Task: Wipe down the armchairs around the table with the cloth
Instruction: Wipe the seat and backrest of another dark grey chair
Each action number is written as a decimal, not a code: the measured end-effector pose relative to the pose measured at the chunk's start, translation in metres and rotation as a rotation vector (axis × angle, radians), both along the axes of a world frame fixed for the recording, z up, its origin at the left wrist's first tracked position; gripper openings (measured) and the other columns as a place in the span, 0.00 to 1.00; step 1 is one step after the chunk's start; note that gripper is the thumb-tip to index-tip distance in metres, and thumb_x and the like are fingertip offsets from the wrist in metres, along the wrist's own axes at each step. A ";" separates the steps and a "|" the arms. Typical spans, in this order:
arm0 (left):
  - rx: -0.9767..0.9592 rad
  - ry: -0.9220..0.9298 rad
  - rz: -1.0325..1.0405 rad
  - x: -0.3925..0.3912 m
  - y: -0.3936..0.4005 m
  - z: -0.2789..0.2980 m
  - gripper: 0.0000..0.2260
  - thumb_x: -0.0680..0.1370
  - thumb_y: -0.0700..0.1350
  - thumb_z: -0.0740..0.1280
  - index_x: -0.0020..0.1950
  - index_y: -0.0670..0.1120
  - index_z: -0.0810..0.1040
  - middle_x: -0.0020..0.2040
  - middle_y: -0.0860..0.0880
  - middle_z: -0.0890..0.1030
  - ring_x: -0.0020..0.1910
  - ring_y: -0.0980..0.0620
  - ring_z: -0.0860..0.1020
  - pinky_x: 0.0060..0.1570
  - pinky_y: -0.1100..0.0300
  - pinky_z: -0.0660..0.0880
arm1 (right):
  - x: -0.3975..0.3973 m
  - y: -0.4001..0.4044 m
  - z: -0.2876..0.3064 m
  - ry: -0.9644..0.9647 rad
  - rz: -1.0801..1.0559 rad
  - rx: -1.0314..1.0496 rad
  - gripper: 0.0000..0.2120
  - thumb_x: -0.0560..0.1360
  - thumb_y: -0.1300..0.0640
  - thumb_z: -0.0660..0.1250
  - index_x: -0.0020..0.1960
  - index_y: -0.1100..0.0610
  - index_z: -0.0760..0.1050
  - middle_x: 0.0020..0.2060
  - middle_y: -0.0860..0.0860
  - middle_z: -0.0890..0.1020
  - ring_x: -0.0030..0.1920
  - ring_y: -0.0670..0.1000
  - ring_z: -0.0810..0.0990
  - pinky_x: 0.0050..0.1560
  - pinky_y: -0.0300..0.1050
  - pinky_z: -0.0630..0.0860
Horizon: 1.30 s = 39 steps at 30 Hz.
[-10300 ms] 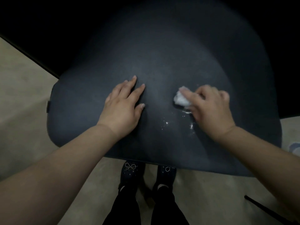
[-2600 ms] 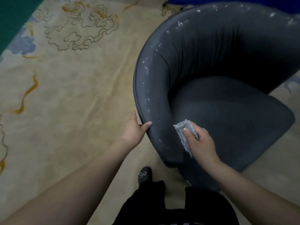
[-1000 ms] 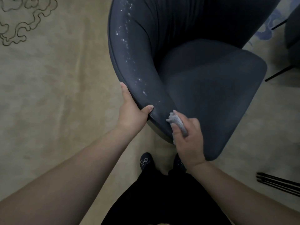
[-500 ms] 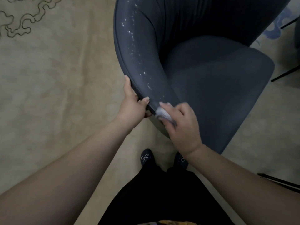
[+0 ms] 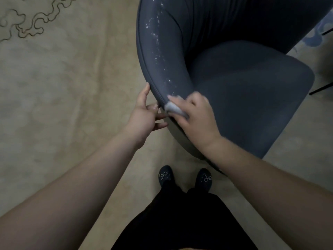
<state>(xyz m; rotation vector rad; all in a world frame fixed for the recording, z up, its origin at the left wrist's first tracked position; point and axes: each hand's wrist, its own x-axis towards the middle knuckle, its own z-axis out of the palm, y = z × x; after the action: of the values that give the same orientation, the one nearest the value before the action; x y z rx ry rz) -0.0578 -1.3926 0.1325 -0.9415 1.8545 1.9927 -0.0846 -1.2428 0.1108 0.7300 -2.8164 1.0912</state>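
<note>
A dark grey armchair (image 5: pixel 243 83) with a curved back fills the upper right of the head view. White specks run along the top of its near arm (image 5: pixel 158 51). My right hand (image 5: pixel 194 116) is shut on a small pale cloth (image 5: pixel 173 109) and presses it against the lower end of that arm. My left hand (image 5: pixel 144 116) sits on the outer side of the same arm, thumb up along the edge and fingers loosely curled at the rim, touching the chair close beside the cloth.
Beige carpet (image 5: pixel 63 96) with a dark swirl pattern (image 5: pixel 27 24) covers the floor to the left. My two dark shoes (image 5: pixel 185 177) stand just below the chair. Thin black legs of another piece of furniture (image 5: pixel 322 87) show at the right edge.
My right hand has slid the cloth up and left along the arm's end toward my left hand. My left hand's fingers have loosened from gripping the rim. The view pulled back slightly.
</note>
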 end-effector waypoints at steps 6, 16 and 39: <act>-0.003 -0.003 -0.025 -0.002 -0.006 0.005 0.27 0.82 0.37 0.55 0.75 0.62 0.56 0.58 0.48 0.79 0.51 0.49 0.82 0.42 0.54 0.81 | -0.009 0.009 -0.001 -0.040 0.041 -0.061 0.21 0.72 0.52 0.71 0.65 0.49 0.76 0.40 0.51 0.67 0.43 0.54 0.70 0.45 0.47 0.71; 0.015 0.036 0.122 -0.007 -0.008 0.006 0.20 0.82 0.36 0.55 0.66 0.58 0.67 0.55 0.48 0.80 0.47 0.55 0.83 0.40 0.56 0.81 | -0.059 -0.025 0.000 -0.044 0.139 -0.026 0.19 0.72 0.52 0.72 0.63 0.48 0.78 0.41 0.54 0.69 0.44 0.57 0.70 0.48 0.54 0.72; 0.022 -0.013 0.289 -0.061 -0.031 0.021 0.18 0.83 0.37 0.53 0.70 0.51 0.70 0.59 0.53 0.80 0.50 0.53 0.82 0.37 0.57 0.81 | -0.105 -0.040 -0.004 -0.011 0.270 -0.070 0.20 0.72 0.47 0.68 0.62 0.50 0.79 0.40 0.56 0.71 0.42 0.58 0.71 0.47 0.54 0.73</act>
<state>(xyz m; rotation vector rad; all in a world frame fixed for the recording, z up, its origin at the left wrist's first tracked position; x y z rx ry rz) -0.1192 -1.4239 0.1534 -1.2750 1.7688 2.1548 -0.1893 -1.2824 0.1066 1.1255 -2.7287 1.2243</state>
